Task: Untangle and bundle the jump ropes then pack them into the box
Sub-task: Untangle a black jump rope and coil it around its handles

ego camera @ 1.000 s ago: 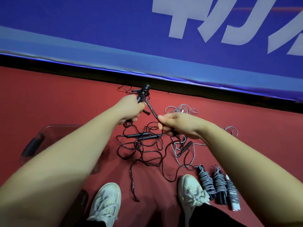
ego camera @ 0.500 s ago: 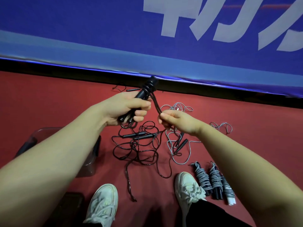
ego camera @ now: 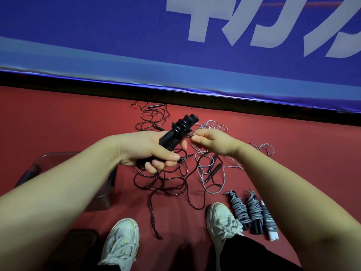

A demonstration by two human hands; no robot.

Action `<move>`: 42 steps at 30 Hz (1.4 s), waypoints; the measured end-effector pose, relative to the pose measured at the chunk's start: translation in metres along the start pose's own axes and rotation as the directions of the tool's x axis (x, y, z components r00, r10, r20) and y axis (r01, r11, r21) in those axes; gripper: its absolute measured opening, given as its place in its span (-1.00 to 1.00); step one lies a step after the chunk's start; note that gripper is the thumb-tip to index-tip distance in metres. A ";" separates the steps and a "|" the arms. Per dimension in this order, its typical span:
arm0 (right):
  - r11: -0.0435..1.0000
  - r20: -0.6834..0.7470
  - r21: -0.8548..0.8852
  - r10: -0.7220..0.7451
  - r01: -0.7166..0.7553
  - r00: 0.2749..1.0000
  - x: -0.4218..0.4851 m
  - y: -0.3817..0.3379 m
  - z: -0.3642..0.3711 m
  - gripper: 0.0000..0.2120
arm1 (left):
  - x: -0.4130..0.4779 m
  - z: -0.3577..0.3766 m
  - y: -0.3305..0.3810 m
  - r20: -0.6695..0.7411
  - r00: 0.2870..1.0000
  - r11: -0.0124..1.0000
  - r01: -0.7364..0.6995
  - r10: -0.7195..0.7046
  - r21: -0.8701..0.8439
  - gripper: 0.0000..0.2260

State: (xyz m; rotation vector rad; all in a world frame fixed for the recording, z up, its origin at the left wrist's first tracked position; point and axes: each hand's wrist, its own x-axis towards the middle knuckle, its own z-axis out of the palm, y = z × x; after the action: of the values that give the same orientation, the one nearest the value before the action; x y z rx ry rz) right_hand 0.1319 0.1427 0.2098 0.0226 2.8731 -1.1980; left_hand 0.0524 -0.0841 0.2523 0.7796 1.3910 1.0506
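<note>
wrapped black handles (ego camera: pixel 170 136); banner lettering (ego camera: pixel 197 26) cropped

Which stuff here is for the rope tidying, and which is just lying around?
For the job: left hand, gripping the black handles; right hand, pinching the black rope; tangled grey rope; wound bundles; clear box.

Just there: white shoes; blue banner.

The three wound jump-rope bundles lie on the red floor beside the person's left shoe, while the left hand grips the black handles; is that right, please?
Not quite: the head view shows the three wound grey jump-rope bundles lying on the red floor beside the white right shoe, not the left. The left hand does grip the black plastic handles.
</note>
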 end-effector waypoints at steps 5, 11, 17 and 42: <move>0.997 0.056 0.072 0.029 -0.033 0.998 0.001 0.002 0.003 -0.70 | -0.005 -0.001 0.002 -0.062 0.997 0.998 -0.053 0.050 -0.037 -0.77; 0.987 0.076 0.136 0.079 -0.089 0.994 -0.003 0.014 0.002 -0.66 | -0.012 -0.007 -0.006 -0.141 0.986 0.976 -0.118 0.093 -0.184 -0.82; 0.862 0.179 0.489 0.054 -0.137 0.982 -0.008 0.013 0.005 -0.61 | -0.011 -0.005 -0.003 0.058 0.994 0.960 -0.070 0.089 -0.271 -0.59; 0.830 0.109 -0.504 0.335 -0.238 0.936 0.020 -0.106 0.011 -0.78 | 0.049 -0.004 -0.030 -0.606 0.771 0.406 0.626 -0.196 0.665 -0.71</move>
State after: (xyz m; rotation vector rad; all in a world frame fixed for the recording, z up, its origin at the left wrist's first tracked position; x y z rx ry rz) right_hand 0.1097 0.0609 0.2768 0.2998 2.7728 -0.3843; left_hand 0.0472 -0.0513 0.2058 0.7912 2.4324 0.0101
